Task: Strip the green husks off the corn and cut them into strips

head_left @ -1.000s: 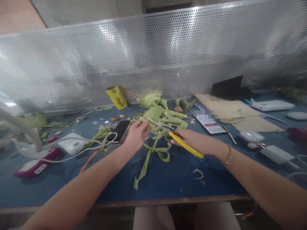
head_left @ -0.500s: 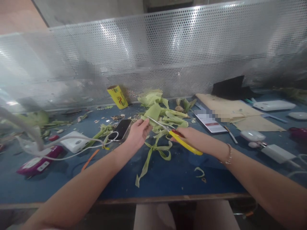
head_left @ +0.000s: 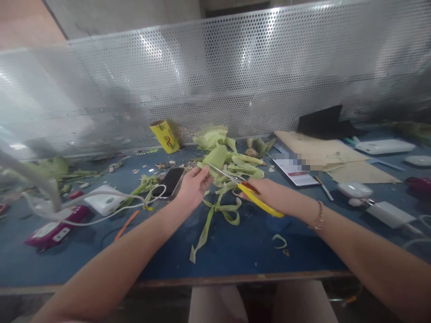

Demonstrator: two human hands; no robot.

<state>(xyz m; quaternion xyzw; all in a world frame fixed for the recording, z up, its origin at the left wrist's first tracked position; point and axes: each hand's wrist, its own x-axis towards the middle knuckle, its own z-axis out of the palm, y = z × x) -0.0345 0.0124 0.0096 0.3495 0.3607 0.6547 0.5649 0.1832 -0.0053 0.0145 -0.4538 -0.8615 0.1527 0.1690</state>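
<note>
My left hand (head_left: pixel 194 186) pinches the lower edge of a pale green leaf (head_left: pixel 216 157) above the middle of the blue table. The yellow-handled scissors (head_left: pixel 261 202) are in my right hand (head_left: pixel 266 193), their blades pointing up and left to the leaf beside my left fingertips. Behind and beneath lies a heap of cut leaves (head_left: pixel 247 166). One long leaf strip (head_left: pixel 205 229) trails toward the table's front edge, and a small curled scrap (head_left: pixel 280 241) lies right of it.
A dark phone (head_left: pixel 171 181), a white power bank (head_left: pixel 105 199), cables and a purple power strip (head_left: pixel 57 229) lie left. A yellow tube (head_left: pixel 165 136) stands by the perforated metal screen (head_left: pixel 249 76). Right are a lit phone (head_left: pixel 298 172), brown paper (head_left: pixel 367 172) and a white charger (head_left: pixel 390 215).
The scissor blades look slightly more open. Both hands have stayed in nearly the same place, and the leaf has barely moved.
</note>
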